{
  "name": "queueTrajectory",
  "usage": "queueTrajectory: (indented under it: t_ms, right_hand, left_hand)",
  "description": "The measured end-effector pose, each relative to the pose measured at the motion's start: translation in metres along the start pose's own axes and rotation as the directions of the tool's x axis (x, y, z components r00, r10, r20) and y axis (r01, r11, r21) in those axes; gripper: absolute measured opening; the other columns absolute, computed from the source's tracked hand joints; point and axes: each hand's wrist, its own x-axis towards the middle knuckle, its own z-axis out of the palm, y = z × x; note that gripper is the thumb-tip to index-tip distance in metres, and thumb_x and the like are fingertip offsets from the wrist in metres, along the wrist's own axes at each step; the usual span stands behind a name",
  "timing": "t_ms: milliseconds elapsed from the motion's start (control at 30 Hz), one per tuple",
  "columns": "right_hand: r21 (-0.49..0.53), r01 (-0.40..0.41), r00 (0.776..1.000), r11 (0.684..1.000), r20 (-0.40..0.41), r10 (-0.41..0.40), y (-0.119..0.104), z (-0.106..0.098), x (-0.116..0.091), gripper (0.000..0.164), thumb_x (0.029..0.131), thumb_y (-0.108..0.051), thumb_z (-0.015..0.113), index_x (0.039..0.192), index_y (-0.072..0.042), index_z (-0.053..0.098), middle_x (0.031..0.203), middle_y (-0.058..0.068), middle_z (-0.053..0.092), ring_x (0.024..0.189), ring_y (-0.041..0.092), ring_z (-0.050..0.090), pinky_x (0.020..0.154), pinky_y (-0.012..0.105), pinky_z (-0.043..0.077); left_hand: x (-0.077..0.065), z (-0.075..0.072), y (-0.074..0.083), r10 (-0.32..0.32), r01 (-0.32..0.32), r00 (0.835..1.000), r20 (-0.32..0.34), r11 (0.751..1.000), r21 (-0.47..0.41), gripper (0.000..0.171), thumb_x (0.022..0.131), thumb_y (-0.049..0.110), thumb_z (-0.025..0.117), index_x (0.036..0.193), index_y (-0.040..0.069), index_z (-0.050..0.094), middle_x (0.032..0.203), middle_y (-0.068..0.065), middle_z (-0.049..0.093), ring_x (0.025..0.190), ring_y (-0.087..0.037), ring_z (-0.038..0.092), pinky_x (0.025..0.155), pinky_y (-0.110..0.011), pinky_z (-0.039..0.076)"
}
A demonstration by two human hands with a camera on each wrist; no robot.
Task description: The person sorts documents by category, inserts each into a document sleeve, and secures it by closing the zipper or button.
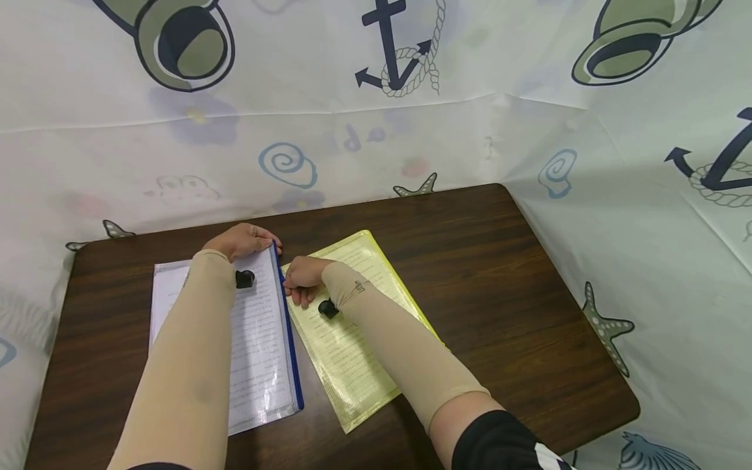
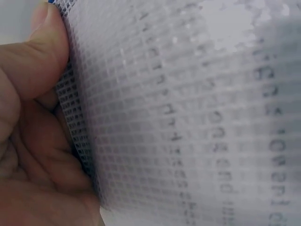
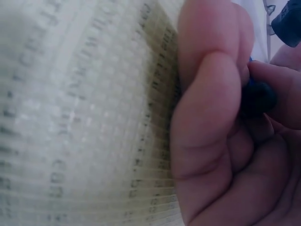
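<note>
A clear mesh zip pouch (image 1: 258,365) with a printed sheet inside lies on the left, its blue zipper edge (image 1: 292,356) facing right. My left hand (image 1: 242,240) grips its far right corner, and in the left wrist view the thumb (image 2: 49,37) lies along the mesh edge. Partway down that edge, my right hand (image 1: 305,274) pinches the zipper. In the right wrist view a dark blue zipper pull (image 3: 258,99) shows between thumb and curled fingers. Under the right hand and forearm lies a yellow mesh zip pouch (image 1: 346,356), also with a printed sheet inside.
Both pouches lie on a dark brown wooden table (image 1: 487,294) with rounded corners. Behind and beside it hangs a white sheet (image 1: 352,150) printed with anchors, shells and starfish. Small black cameras (image 1: 245,279) sit at both wrists.
</note>
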Motion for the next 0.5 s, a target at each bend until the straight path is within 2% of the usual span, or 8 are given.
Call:
queueTrajectory:
  t_ms: [133,233,367,500]
  right_hand:
    - [-0.042,0.024,1.000,0.999,0.004,-0.024,-0.0005,0.0031,-0.0042,0.032,0.108,-0.011,0.046,0.088,0.004,0.066,0.067,0.011,0.064,0.054,0.020,0.063,0.053,0.027,0.050]
    - [-0.080,0.030,0.999,0.996,0.047,-0.026,-0.0005,0.0062,-0.0071,0.032,0.109,-0.010,0.045,0.086,0.004,0.064,0.065,0.012,0.063,0.051,0.019,0.061,0.051,0.026,0.049]
    - [-0.071,0.011,0.996,0.997,0.090,-0.004,-0.0002,0.0090,-0.0087,0.033,0.109,-0.010,0.045,0.086,0.003,0.063,0.066,0.013,0.063,0.051,0.020,0.061,0.051,0.027,0.047]
    - [-0.060,0.005,0.996,0.998,0.086,0.001,0.0005,0.0087,-0.0089,0.033,0.109,-0.011,0.045,0.086,0.003,0.064,0.066,0.013,0.063,0.052,0.020,0.062,0.052,0.028,0.048]
  left_hand:
    - [-0.0014,0.0007,0.0016,0.002,-0.003,1.000,-0.007,1.000,-0.013,0.034,0.108,0.016,0.050,0.128,-0.007,0.065,0.110,-0.006,0.076,0.085,-0.009,0.060,0.076,-0.024,0.044]
    - [-0.0021,0.0014,0.0022,0.003,-0.003,1.000,-0.011,1.000,-0.017,0.034,0.108,0.017,0.050,0.128,-0.006,0.065,0.109,-0.005,0.077,0.081,-0.010,0.060,0.073,-0.025,0.045]
    - [-0.0015,0.0014,0.0011,0.008,-0.008,1.000,-0.015,1.000,0.015,0.034,0.108,0.019,0.051,0.127,-0.005,0.066,0.109,-0.005,0.077,0.080,-0.011,0.060,0.073,-0.025,0.045]
    - [0.0005,0.0009,-0.0001,0.012,-0.012,1.000,-0.008,1.000,0.020,0.035,0.108,0.019,0.050,0.128,-0.005,0.066,0.109,-0.004,0.077,0.081,-0.011,0.060,0.074,-0.025,0.044]
